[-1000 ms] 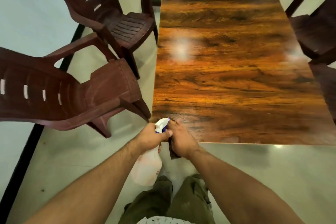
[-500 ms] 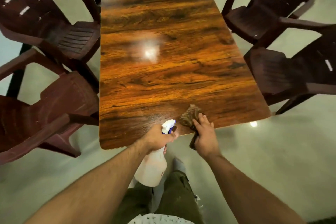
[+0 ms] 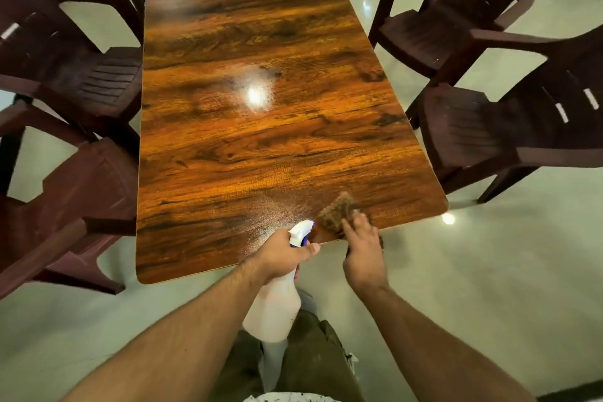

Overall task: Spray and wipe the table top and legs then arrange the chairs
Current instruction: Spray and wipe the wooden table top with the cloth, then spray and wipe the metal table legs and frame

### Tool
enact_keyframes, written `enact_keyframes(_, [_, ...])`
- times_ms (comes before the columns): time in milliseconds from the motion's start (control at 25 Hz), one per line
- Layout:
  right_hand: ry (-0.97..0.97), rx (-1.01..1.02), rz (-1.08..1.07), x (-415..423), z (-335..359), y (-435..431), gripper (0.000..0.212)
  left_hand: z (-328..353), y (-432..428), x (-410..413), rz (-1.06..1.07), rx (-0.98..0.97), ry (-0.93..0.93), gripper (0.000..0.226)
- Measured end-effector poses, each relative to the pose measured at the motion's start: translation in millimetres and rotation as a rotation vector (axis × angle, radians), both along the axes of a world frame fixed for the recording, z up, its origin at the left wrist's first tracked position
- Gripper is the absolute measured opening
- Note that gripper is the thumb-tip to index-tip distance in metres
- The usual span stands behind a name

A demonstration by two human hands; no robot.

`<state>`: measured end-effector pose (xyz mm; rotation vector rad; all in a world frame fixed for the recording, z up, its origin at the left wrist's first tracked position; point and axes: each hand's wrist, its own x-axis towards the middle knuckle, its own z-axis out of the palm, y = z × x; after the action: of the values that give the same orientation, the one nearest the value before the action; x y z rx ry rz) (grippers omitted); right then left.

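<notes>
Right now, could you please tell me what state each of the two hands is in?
Left hand: closed around the spray bottle.
Right hand: holding the brown cloth against the table top.

A white plastic spray bottle (image 3: 272, 307) aims across the glossy wooden table's (image 3: 261, 140) near edge; a crumpled brown cloth (image 3: 336, 212) lies beside its nozzle; maroon plastic chairs (image 3: 483, 134) flank both long sides.
</notes>
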<state>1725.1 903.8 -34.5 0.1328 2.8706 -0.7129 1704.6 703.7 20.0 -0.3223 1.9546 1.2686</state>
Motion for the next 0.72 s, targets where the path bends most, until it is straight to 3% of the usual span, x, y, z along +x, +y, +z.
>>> enact_keyframes(80, [0.025, -0.007, 0.126, 4, -3, 13, 0.075, -1, -2, 4, 0.007, -0.015, 0.011, 0.029])
enact_keyframes(200, [-0.006, -0.005, -0.211, -8, -1, 20, 0.073, -6, -13, 16, 0.060, -0.053, 0.046, 0.029])
enact_keyframes(280, [-0.007, 0.013, -0.215, -6, 2, -14, 0.072, -13, -26, 30, 0.139, -0.088, 0.081, 0.028])
enact_keyframes(400, [0.001, -0.016, 0.093, 13, 1, -76, 0.069, -22, -50, 55, 0.304, -0.188, 0.150, 0.006])
enact_keyframes(560, [0.082, -0.065, 0.424, 39, -6, -166, 0.061, -37, -100, 101, 0.453, -0.255, 0.206, 0.029])
enact_keyframes(720, [0.104, -0.074, 0.694, 43, -13, -249, 0.054, -52, -157, 150, 0.639, -0.319, 0.238, 0.022])
